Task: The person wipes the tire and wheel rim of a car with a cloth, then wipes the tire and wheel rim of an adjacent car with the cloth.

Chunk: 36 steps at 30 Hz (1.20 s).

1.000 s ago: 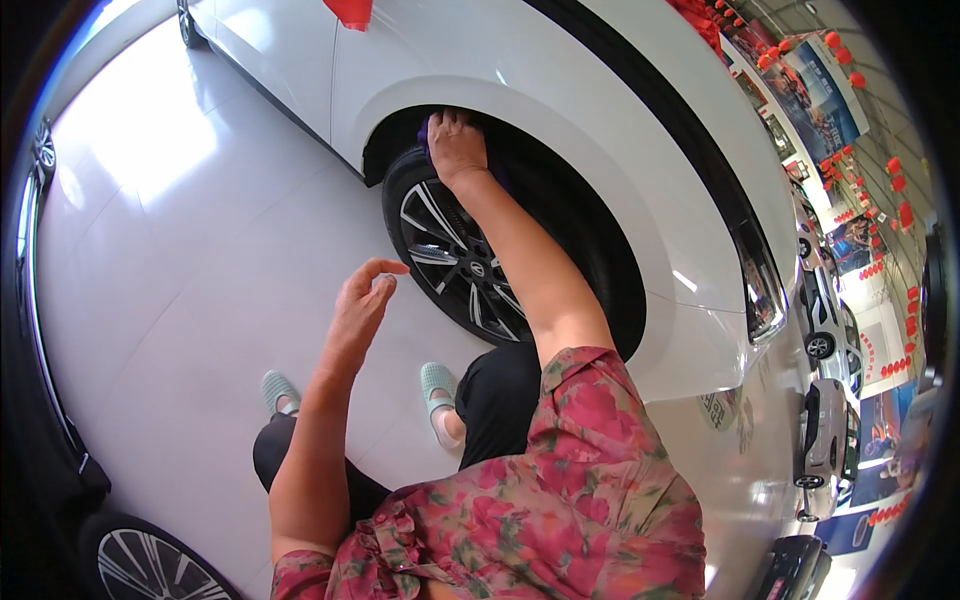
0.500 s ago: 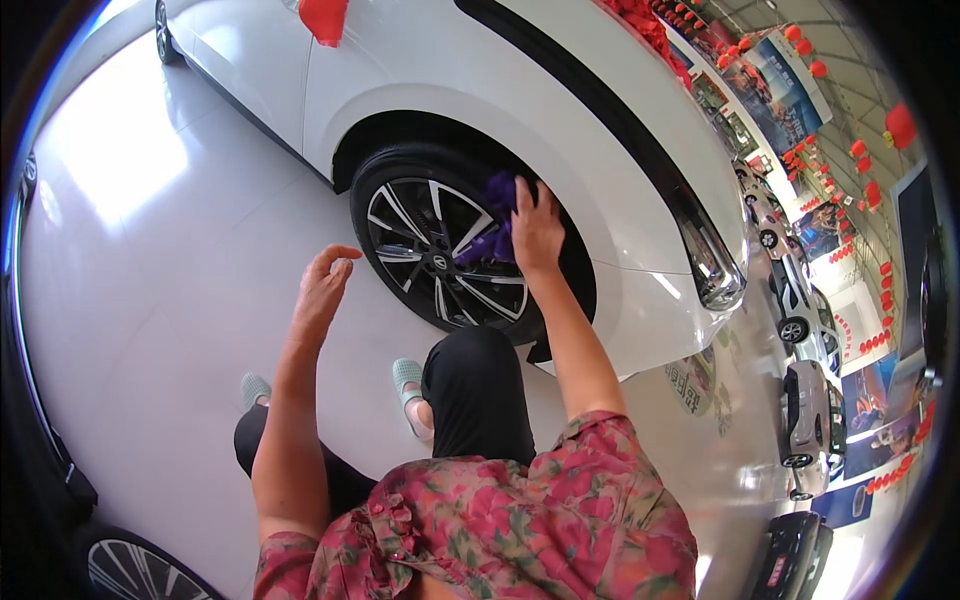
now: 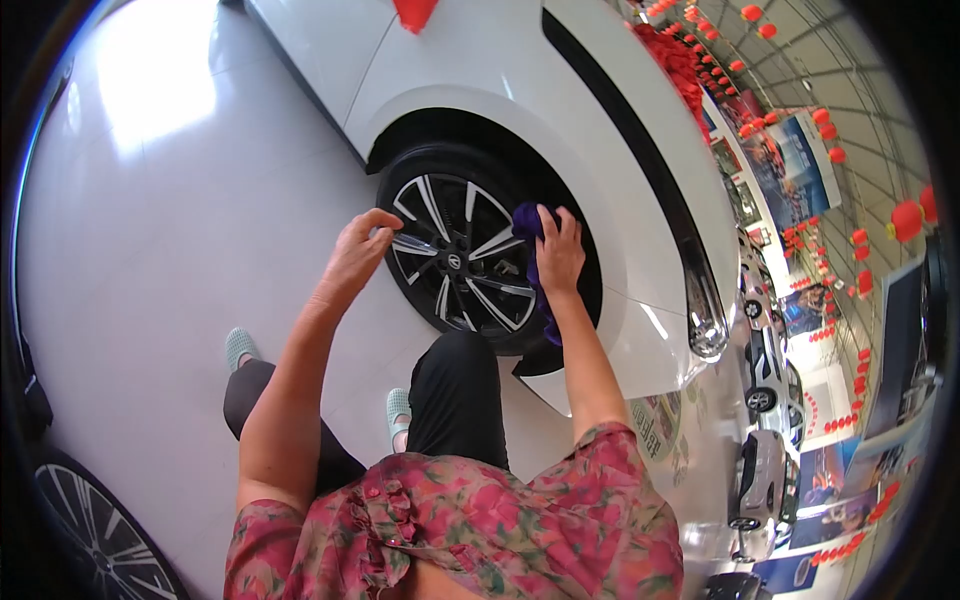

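A purple cloth [image 3: 530, 222] is under the fingers of my right hand [image 3: 561, 250], pressed against the right side of the black tire [image 3: 510, 185]. Part of the cloth hangs down beside the wrist. My left hand [image 3: 362, 247] is raised near the left edge of the wheel [image 3: 455, 262], its index finger and thumb bent toward each other with a gap between them and nothing held. Around the wheel curves the arch of the white car [image 3: 640, 240]. The wheel has black and silver spokes.
A second car's wheel [image 3: 100, 540] stands at the lower left. Red fabric [image 3: 414, 12] hangs at the top of the white car. My knee [image 3: 460, 390] is close below the wheel. Parked cars [image 3: 765, 470] and red lanterns [image 3: 906, 219] show at the right.
My right hand has moved with the cloth from the top of the tire down to its right side. My left hand keeps its bent shape. The view has shifted.
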Available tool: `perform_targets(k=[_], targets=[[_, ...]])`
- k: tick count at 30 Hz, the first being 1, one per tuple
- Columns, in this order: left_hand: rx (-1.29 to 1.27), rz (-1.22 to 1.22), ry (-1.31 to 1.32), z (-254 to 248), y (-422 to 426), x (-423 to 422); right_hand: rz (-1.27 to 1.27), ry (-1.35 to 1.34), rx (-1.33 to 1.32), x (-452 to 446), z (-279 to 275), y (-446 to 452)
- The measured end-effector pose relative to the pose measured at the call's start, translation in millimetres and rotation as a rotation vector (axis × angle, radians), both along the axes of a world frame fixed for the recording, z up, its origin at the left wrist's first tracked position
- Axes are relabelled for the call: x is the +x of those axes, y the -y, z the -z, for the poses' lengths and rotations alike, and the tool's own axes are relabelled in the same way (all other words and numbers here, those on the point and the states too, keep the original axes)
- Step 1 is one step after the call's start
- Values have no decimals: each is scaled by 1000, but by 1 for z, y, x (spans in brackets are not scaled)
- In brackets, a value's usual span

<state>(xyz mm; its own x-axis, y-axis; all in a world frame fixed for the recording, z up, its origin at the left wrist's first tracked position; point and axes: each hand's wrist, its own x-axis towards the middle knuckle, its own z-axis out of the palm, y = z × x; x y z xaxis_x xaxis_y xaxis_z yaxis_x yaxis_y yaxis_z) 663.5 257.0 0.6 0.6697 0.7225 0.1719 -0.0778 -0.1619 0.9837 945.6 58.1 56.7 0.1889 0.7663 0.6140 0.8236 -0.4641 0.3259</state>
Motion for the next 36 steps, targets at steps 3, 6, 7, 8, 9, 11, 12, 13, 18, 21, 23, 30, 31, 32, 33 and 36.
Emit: perform_targets(k=[3, 6, 7, 8, 9, 11, 12, 13, 18, 21, 23, 30, 31, 32, 33, 36], targets=[[-52, 34, -61, -2, -4, 6, 101, 66, -72, 12, 6, -53], [3, -35, -89, -10, -6, 11, 76, 106, -152, 10, 4, -77], [1, -24, -81, -7, -6, 16, 60, 124, -170, 12, 6, -84], [0, -12, -71, -4, -6, 22, 15, 196, -177, 17, 11, -93], [0, 3, -62, -1, -5, 28, -27, 278, -155, 22, 19, -102], [54, 19, -92, 1, 0, 33, -31, 353, -182, 24, 28, -122], [82, 34, -107, 3, 4, 35, -44, 368, -196, 23, 32, -133], [130, 24, -142, 6, 6, 36, -56, 383, -209, 22, 37, -144], [172, 40, -214, 4, 6, 34, -170, 380, -191, 34, 65, -196], [146, 9, -173, 3, 6, 35, -178, 219, -243, 32, 59, -192], [161, -19, -163, 2, 4, 35, -200, 8, -137, 23, 34, -166], [179, 42, -185, 2, 9, 35, 30, -29, 104, 11, 9, -18], [188, 51, -181, 3, 9, 34, 74, -26, 98, 9, 17, 2], [204, 66, -163, 6, 8, 33, 104, -28, 102, 6, 23, 21], [209, 67, -160, 6, 9, 32, 130, -32, 105, 2, 30, 40], [223, 63, -164, 6, 12, 20, 272, -86, 102, -9, 57, 100]])
